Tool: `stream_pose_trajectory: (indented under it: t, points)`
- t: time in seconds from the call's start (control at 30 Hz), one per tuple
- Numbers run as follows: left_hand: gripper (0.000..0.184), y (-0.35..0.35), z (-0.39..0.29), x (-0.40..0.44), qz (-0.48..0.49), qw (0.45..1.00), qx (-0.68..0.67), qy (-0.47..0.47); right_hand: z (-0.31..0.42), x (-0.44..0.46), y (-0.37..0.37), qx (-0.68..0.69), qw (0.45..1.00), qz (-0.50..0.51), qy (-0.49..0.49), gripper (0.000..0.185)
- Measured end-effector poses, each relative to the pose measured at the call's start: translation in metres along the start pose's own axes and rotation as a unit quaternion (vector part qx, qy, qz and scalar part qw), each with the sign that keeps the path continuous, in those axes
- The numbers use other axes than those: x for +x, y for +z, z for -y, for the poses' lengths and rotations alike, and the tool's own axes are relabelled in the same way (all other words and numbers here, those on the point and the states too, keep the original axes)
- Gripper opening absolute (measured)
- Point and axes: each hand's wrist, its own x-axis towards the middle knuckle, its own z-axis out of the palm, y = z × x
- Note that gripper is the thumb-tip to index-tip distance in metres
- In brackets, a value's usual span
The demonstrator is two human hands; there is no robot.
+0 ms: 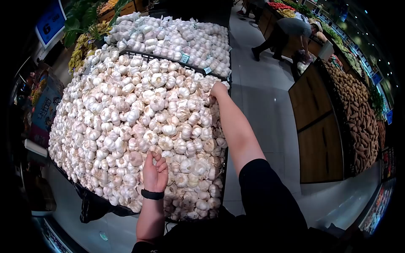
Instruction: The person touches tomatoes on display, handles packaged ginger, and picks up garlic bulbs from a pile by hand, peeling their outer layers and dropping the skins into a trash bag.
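A large heap of loose garlic bulbs (122, 114) fills the display in front of me. My left hand (156, 175), with a black band at the wrist, is over the near part of the heap. Its fingers are curled, and a garlic bulb (155, 150) shows at the thumb and fingertips. Stretched forward, my right hand (218, 89) reaches the far right edge of the loose garlic. It bends down among the bulbs there, and its fingers are mostly hidden from view.
Behind a black divider (168, 62) lies garlic in net bags (168, 36) with small tags. Across the tiled aisle (263, 101), a wooden stand (322, 139) carries potatoes and sweet potatoes (363, 130). A person (291, 31) bends over at the back right. A price screen (50, 23) stands top left.
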Motion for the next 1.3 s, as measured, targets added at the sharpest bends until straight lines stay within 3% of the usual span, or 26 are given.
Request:
stream_pose_trajectory:
  t: [0.1, 0.3, 0.43, 0.5, 0.57, 0.63, 0.7, 0.77, 0.8, 0.87, 0.97, 1.03, 1.1, 1.13, 1.17, 1.2, 1.23, 1.3]
  points:
    - [0.022, -0.004, 0.005, 0.002, 0.006, 1.0, 0.002, -0.01, 0.0, -0.01, 0.01, 0.047, 0.99, -0.13, 0.018, 0.025]
    - [0.021, -0.007, 0.009, 0.006, 0.011, 1.0, 0.027, -0.009, -0.004, -0.016, 0.008, 0.118, 0.981, -0.141, 0.064, 0.017]
    - [0.021, -0.007, 0.009, 0.008, 0.02, 1.0, 0.012, -0.02, -0.01, -0.036, -0.015, 0.207, 0.967, -0.141, -0.047, 0.018]
    - [0.02, -0.008, 0.007, 0.006, 0.033, 0.999, 0.011, -0.02, 0.014, -0.091, -0.06, 0.403, 0.911, -0.08, -0.04, 0.017]
    - [0.018, 0.0, 0.01, 0.005, 0.02, 1.0, 0.007, -0.02, 0.044, -0.136, -0.067, 0.467, 0.873, -0.057, -0.13, 0.013]
    - [0.018, 0.012, 0.016, 0.008, -0.024, 1.0, -0.009, -0.011, 0.087, -0.219, -0.069, 0.495, 0.84, 0.036, -0.22, 0.008]
    - [0.025, -0.008, 0.016, 0.025, 0.062, 0.996, -0.049, -0.051, 0.114, -0.281, -0.06, 0.368, 0.829, -0.023, -0.421, 0.008]
    - [0.035, 0.03, 0.015, 0.013, 0.008, 0.999, 0.012, -0.033, 0.128, -0.315, -0.044, 0.222, 0.832, -0.076, -0.503, 0.01]
    - [0.041, 0.009, 0.01, 0.028, 0.068, 0.996, 0.0, -0.051, 0.133, -0.321, -0.041, 0.223, 0.83, -0.077, -0.505, 0.01]
    - [0.041, 0.002, 0.006, 0.035, 0.067, 0.997, 0.013, -0.042, 0.138, -0.328, -0.037, 0.121, 0.846, -0.13, -0.503, 0.016]
    - [0.037, 0.004, 0.0, 0.041, 0.061, 0.997, 0.044, -0.023, 0.136, -0.326, -0.036, 0.075, 0.82, -0.102, -0.559, 0.022]
    - [0.031, 0.008, -0.007, 0.038, -0.001, 1.0, 0.024, 0.007, 0.129, -0.313, -0.057, 0.208, 0.782, -0.002, -0.588, 0.023]
    - [0.027, 0.008, -0.016, 0.031, -0.043, 0.999, -0.023, 0.022, 0.112, -0.282, -0.082, 0.353, 0.788, 0.081, -0.497, 0.023]
    - [0.027, 0.003, -0.02, 0.033, 0.016, 0.995, -0.097, -0.005, 0.102, -0.248, -0.073, 0.392, 0.816, 0.029, -0.424, 0.023]
    - [0.027, 0.0, -0.023, 0.033, 0.077, 0.982, -0.168, -0.032, 0.094, -0.222, -0.074, 0.338, 0.875, -0.066, -0.34, 0.026]
    - [0.026, 0.006, -0.022, 0.028, 0.05, 0.986, -0.156, -0.015, 0.087, -0.198, -0.068, 0.174, 0.928, -0.163, -0.288, 0.027]
    - [0.026, 0.004, -0.022, 0.027, 0.056, 0.986, -0.159, -0.014, 0.088, -0.19, -0.062, 0.17, 0.926, -0.167, -0.292, 0.027]
    - [0.027, 0.001, -0.013, 0.029, 0.057, 0.987, -0.149, -0.026, 0.095, -0.166, -0.066, -0.038, 0.954, -0.057, -0.293, 0.034]
